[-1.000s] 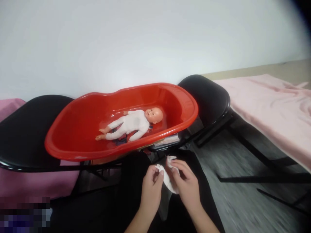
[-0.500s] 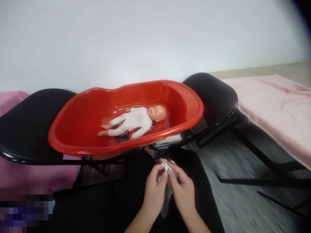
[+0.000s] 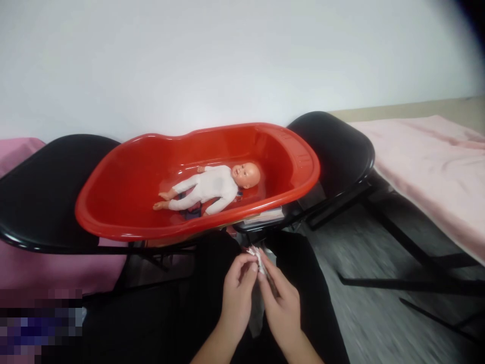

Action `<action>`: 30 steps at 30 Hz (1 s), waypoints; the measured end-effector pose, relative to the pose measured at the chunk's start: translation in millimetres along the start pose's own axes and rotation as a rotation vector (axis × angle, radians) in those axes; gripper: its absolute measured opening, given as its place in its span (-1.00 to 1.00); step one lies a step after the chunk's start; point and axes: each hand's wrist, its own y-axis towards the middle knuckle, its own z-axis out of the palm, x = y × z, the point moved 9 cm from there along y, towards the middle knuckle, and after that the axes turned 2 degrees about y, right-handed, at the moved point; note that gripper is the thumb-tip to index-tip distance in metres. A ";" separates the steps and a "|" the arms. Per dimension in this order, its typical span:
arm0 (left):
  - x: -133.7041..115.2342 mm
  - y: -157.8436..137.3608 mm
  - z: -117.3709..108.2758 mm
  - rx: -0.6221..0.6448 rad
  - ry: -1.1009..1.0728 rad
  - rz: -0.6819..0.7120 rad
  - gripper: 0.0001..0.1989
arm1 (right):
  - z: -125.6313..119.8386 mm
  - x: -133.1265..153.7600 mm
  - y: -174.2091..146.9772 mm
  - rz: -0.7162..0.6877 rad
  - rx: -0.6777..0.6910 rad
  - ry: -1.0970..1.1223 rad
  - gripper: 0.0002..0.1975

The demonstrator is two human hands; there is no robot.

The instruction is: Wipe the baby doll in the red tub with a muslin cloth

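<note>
Over my lap, my left hand (image 3: 239, 283) and my right hand (image 3: 279, 288) meet fingertip to fingertip. Both pinch a small crumpled white piece (image 3: 258, 257), thin like paper or tissue; its exact kind cannot be made out, as the fingers cover part of it. Just beyond the hands stands a red baby bathtub (image 3: 125, 192). Inside it a baby doll (image 3: 217, 184) in a white bodysuit lies on its back, head to the right and bare feet to the left. Dark and reddish cloth-like things (image 3: 192, 211) show partly under the doll.
Black chairs stand left (image 3: 49, 197) and right (image 3: 333, 151) of the tub. Pink cloth (image 3: 76, 268) shows at left; a pale pink blanket (image 3: 428, 162) covers a surface at right. Below the tub's near rim lies a pale stack (image 3: 265, 216). A white wall rises behind.
My fingers have shifted slightly on the white piece, which looks more bunched between the fingertips. The doll and tub stay as they were; the view has moved a little.
</note>
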 end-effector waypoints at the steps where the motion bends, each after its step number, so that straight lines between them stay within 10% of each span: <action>1: -1.2 0.2 1.1 0.026 -0.005 0.009 -0.85 | 1.1 -3.5 0.8 0.028 0.007 0.009 -0.53; 21: -3.6 -14.3 26.8 0.248 0.441 0.291 -0.57 | -66.8 -43.5 23.2 0.566 -0.215 0.751 -0.58; 30: 2.5 -15.1 39.0 0.346 0.587 0.206 -0.94 | -69.9 -55.1 21.4 0.573 -0.283 0.866 -0.57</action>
